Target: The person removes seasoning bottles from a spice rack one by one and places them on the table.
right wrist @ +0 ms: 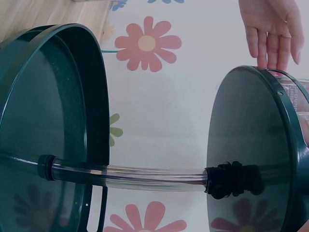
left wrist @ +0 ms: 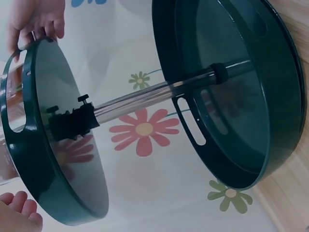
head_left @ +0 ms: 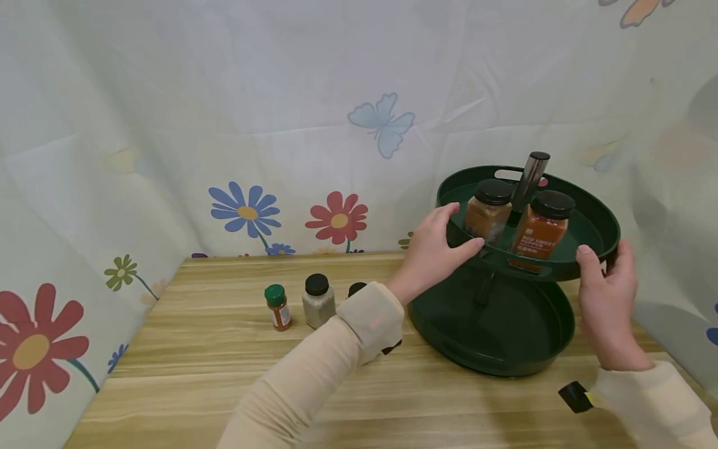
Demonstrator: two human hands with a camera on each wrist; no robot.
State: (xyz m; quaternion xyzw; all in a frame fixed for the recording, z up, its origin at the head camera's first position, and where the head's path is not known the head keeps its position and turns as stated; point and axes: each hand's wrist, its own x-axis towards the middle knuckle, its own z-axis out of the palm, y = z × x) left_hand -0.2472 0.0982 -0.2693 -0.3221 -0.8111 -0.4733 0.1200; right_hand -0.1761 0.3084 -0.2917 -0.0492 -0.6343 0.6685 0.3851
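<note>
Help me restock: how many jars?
5: brown jar and red jar on the upper tray; green-lidded jar, pale jar, partly hidden jar on the table. More may hide.

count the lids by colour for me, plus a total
Black lids: 4 (two on jars in the upper tray, two at the table, one of those partly hidden by the left sleeve)
Green lid: 1 (on the small bottle at the table)
Total: 5 lids in view
</note>
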